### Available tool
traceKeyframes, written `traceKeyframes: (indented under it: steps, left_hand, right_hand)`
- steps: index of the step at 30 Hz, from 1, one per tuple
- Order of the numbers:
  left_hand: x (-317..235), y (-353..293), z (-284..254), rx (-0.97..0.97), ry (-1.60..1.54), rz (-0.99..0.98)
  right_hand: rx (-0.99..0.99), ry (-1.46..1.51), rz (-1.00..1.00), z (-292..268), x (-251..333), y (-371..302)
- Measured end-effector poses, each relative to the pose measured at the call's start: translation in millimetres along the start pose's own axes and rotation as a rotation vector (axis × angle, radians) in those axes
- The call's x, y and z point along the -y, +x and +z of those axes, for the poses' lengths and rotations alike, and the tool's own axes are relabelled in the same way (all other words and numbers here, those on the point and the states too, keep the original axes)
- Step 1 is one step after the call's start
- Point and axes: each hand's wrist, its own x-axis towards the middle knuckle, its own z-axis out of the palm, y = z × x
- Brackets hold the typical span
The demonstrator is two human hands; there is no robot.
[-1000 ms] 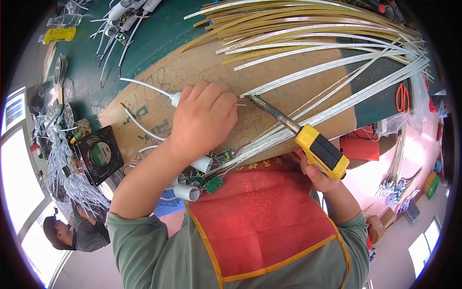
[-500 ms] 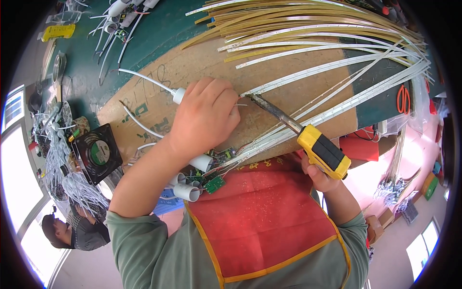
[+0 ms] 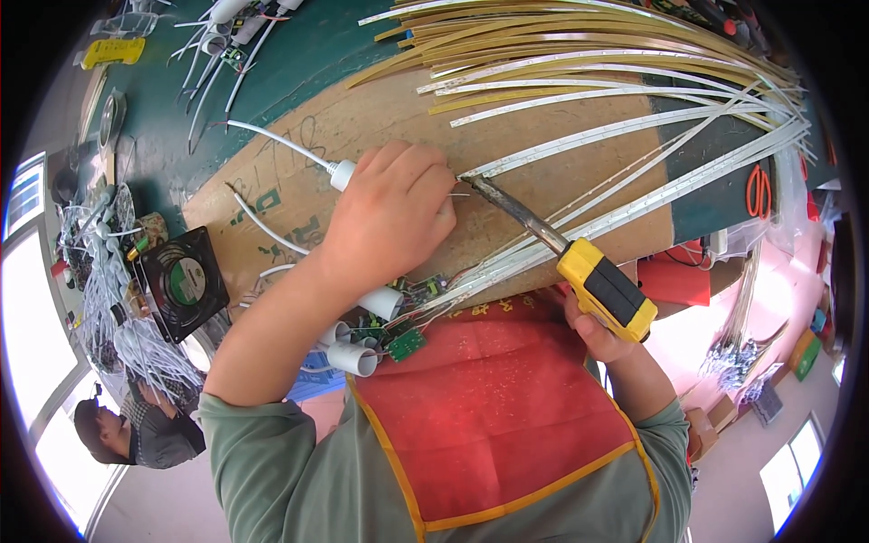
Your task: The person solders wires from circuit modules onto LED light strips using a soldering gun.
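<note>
Centrally, white cap (image 3: 342,176) in left hand (image 3: 391,215), soldering iron (image 3: 579,264) in right hand (image 3: 598,333).

right fingers (image 3: 590,330) partly hidden behind yellow soldering gun (image 3: 608,288), white cap (image 3: 342,176) partly behind left fingers (image 3: 425,185), tubes (image 3: 226,10) cut off by top edge

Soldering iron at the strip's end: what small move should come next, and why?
Probably nudge the left hand so the thin wire meets the left end of the white strip. The wire juts from that hand close to the strip's end, where the right hand appears to hold the soldering iron's tip.
</note>
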Motion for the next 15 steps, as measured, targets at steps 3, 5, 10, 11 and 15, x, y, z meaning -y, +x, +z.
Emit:
traceKeyframes:
  steps: [3,5,10,11,15]
  left_hand:
    - [-0.2,0.2,-1.2,0.011,-0.009,-0.001]
    - [-0.7,0.3,-1.6,0.013,-0.012,-0.004]
    - [-0.9,0.0,-1.5,0.013,-0.012,-0.004]
    - [-1.1,-0.1,-1.3,0.019,-0.01,-0.009]
    - [-1.2,0.1,-2.1,0.033,-0.012,-0.011]
  right_hand:
    - [0.01,0.005,0.019,-0.5,-0.3,-0.3]
    - [0.004,-0.012,0.013,-0.2,0.1,-0.1]
    - [-0.045,-0.04,-0.009,2.1,0.0,-0.9]
    - [-0.031,-0.012,0.008,1.2,1.4,-0.3]
    - [0.0,0.016,0.005,-4.0,-4.9,-6.8]
